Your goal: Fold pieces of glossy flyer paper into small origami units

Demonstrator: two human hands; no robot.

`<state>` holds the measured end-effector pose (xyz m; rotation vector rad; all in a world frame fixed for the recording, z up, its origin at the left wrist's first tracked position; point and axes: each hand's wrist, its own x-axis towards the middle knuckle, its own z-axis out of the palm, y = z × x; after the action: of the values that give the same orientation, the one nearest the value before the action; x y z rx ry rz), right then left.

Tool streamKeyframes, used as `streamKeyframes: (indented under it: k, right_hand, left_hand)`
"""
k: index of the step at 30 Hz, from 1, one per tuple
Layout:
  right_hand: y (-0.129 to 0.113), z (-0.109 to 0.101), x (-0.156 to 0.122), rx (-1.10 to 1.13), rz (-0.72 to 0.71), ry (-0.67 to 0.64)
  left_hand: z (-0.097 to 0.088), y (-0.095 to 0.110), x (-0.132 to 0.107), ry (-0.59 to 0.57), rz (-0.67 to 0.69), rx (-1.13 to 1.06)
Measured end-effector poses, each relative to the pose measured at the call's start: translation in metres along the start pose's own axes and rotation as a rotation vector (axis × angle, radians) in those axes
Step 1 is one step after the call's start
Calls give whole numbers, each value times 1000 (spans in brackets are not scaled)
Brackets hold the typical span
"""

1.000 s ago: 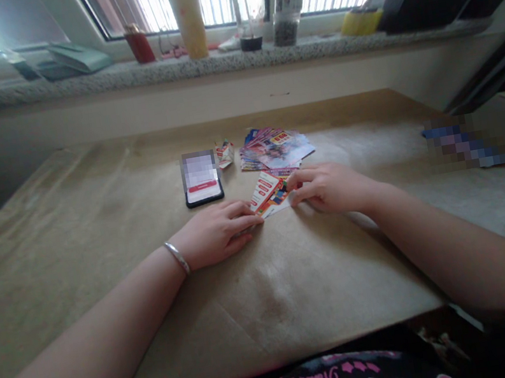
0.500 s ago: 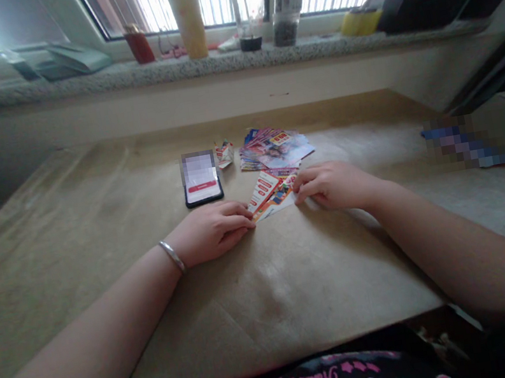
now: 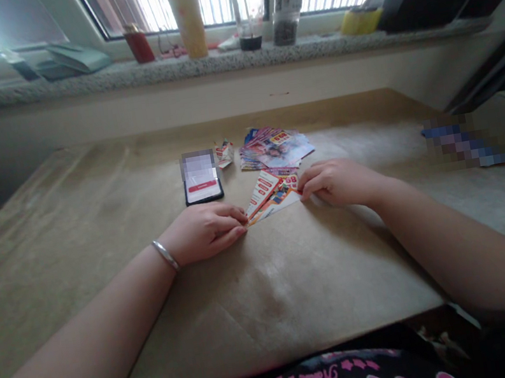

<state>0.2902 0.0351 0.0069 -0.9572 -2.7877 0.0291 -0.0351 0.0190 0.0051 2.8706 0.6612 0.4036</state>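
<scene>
A folded, printed paper flyer (image 3: 273, 197) in white, red and orange lies flat on the table between my hands, forming a slanted triangle-like shape. My left hand (image 3: 208, 230), with a silver bangle at the wrist, pinches its left tip. The fingers of my right hand (image 3: 331, 182) are closed on its right edge. Just behind the flyer lies a fanned stack of colourful leaflets (image 3: 277, 146). Left of the stack sits a small crumpled or folded paper piece (image 3: 224, 153). A phone (image 3: 201, 181) with a lit screen rests beyond my left hand.
The beige table (image 3: 156, 308) meets a wall under a granite windowsill (image 3: 94, 81). On the sill stand a red bottle (image 3: 139, 44), a tall yellowish container (image 3: 188, 19), jars and a yellow item (image 3: 361, 22). A partly blurred blue packet (image 3: 468, 145) lies at far right.
My left hand has shifted slightly left and my right hand slightly right along the flyer, so more of its right end shows. The phone and leaflets have not moved.
</scene>
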Motion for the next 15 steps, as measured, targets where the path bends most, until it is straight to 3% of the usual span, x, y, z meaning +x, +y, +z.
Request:
streamKeyframes:
  k: [15]
  right_hand:
    - [7, 1, -4, 11, 7, -3]
  left_hand:
    - [0, -1, 0, 30, 27, -44]
